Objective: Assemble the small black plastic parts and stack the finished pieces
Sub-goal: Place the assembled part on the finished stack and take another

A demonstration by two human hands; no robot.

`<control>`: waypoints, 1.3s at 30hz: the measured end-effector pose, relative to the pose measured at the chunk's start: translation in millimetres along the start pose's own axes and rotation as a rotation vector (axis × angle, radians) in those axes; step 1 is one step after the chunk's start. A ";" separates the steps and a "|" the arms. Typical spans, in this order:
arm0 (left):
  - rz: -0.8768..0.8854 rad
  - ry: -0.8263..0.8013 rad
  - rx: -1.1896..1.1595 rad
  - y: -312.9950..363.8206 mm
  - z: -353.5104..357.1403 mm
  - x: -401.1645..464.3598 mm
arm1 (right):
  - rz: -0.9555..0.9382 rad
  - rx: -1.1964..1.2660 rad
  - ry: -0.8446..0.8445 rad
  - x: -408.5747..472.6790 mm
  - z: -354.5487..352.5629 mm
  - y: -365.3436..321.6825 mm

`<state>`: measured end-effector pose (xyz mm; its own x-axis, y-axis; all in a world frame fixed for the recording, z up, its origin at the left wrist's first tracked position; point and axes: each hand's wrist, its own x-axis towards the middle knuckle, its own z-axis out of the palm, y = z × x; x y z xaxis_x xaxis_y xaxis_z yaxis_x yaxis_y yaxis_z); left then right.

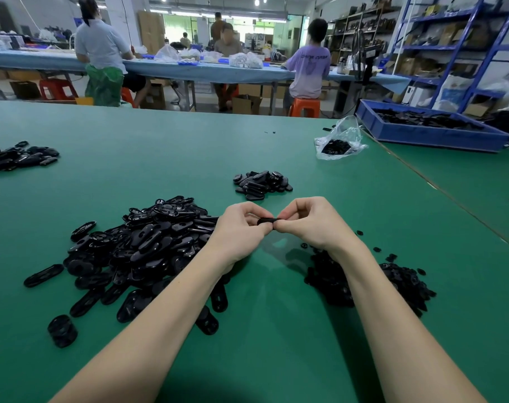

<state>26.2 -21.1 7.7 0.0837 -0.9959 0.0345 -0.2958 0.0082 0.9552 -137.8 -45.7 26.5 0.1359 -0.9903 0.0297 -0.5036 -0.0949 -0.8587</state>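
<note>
Both hands meet above the green table, and between them sits one small black part, pinched from either end: the left hand curls its fingers round one end, the right hand nips the other with thumb and fingertips. Whether two pieces are already seated together in there I cannot tell; the fingers cover most of it. Just left of the grip, and a little toward the person, lies the big heap of oval shells; under the right wrist spreads the pile of smaller pieces; beyond the grip, further out on the table, sits a tidy cluster of finished pieces. The risk, as I see it, lies in the press itself: with so little of the part showing, a skewed push could leave the halves half-latched, or pop the small piece out of the pinch so it drops among the loose stock below, where it would be hard to tell apart. A forearm dragging back could also scatter either heap.
</note>
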 end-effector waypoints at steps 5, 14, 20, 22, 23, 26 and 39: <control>0.213 -0.013 0.239 2.7 -13.1 0.2 | -0.056 0.076 0.023 -0.6 3.6 4.6; 0.354 0.141 0.700 2.5 -17.9 21.1 | -0.068 -0.105 0.014 2.4 5.0 8.1; 0.200 0.194 0.737 29.9 -4.5 100.3 | -0.063 -0.484 -0.050 2.6 5.7 8.3; 0.127 0.166 0.772 33.0 -1.4 120.1 | -0.006 -0.556 -0.103 4.4 7.8 9.8; 0.096 0.148 0.793 32.3 -0.8 126.4 | 0.017 -0.578 -0.124 5.1 8.4 11.5; 0.048 0.132 0.789 24.6 -3.2 131.8 | 0.053 -0.617 -0.164 5.4 10.2 16.8; 0.202 0.179 1.080 -10.2 -50.2 27.0 | 0.074 -0.700 -0.243 6.1 14.1 12.7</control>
<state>79.2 -43.5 13.7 0.0506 -0.9570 0.2856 -0.9850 -0.0006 0.1724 -131.4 -51.5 8.6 0.2243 -0.9540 -0.1990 -0.9334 -0.1516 -0.3251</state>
